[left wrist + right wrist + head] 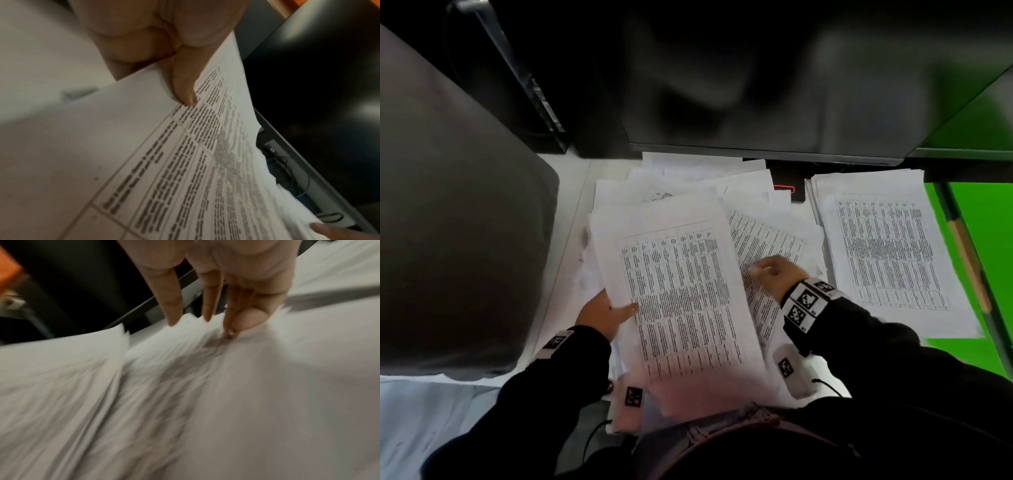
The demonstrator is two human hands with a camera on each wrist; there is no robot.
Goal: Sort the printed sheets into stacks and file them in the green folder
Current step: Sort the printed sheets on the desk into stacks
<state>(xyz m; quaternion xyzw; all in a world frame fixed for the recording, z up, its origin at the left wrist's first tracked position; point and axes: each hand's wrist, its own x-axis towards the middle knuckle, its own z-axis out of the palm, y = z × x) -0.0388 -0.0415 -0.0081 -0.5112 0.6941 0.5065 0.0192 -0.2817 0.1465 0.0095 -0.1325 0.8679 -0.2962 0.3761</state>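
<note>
My left hand [619, 310] grips a printed table sheet [681, 294] by its left edge and holds it raised over the loose pile of sheets [688, 188]. Its thumb [185, 84] lies on top of the held sheet [185, 170], with the other fingers hidden beneath. My right hand [760, 270] reaches onto a slanted printed sheet [767, 236] in the pile. There its thumb and forefinger [236, 327] pinch the blurred paper [205, 386] while the other fingers stay straight. A neat stack of printed sheets [887, 253] lies to the right on the open green folder [976, 219].
A dark monitor [756, 85] stands just behind the pile, with a black device [789, 190] at its foot. A large grey rounded object [448, 205] fills the left side. A wooden pencil-like stick [969, 263] lies on the folder. The white desk edge [565, 212] shows left of the pile.
</note>
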